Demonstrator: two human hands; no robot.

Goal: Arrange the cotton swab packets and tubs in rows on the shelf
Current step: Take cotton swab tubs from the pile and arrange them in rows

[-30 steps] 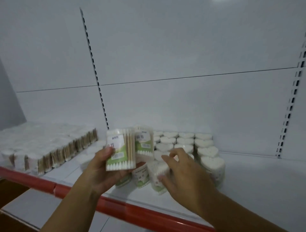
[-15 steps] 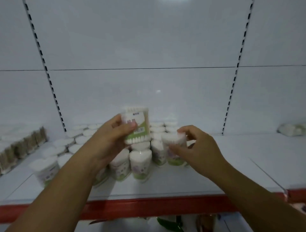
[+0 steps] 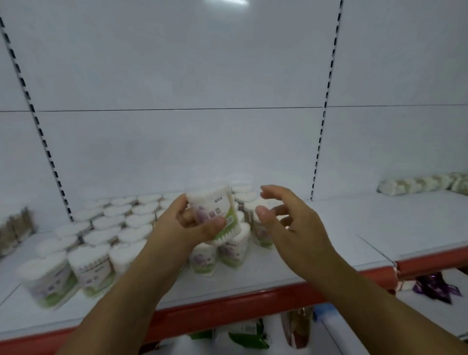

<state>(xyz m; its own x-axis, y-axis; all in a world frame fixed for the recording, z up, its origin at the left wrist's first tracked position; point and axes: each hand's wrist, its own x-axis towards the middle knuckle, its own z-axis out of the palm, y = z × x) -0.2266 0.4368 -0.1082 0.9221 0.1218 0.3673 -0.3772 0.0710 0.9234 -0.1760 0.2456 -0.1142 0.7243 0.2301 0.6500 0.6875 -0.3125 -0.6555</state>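
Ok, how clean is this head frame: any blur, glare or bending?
Head view: tubs at lower left smear with motion blur; a light glares on the back panel; the slotted uprights bow from the wide lens; the held tub stays fairly sharp.

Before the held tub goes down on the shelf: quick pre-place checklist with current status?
1. Left hand has a firm grip on the cotton swab tub: ok, fingers and thumb wrap it.
2. Tub upright for placing: not ok, it is tilted.
3. Right hand free to assist: ok, open and empty, apart from the tub.
4. Bare shelf space to the right of the rows: ok.
5. Front tubs under the held one standing straight: cannot tell, partly hidden and blurred.
6. Left front tubs aligned with the rows: not ok, they lean and sit off line.
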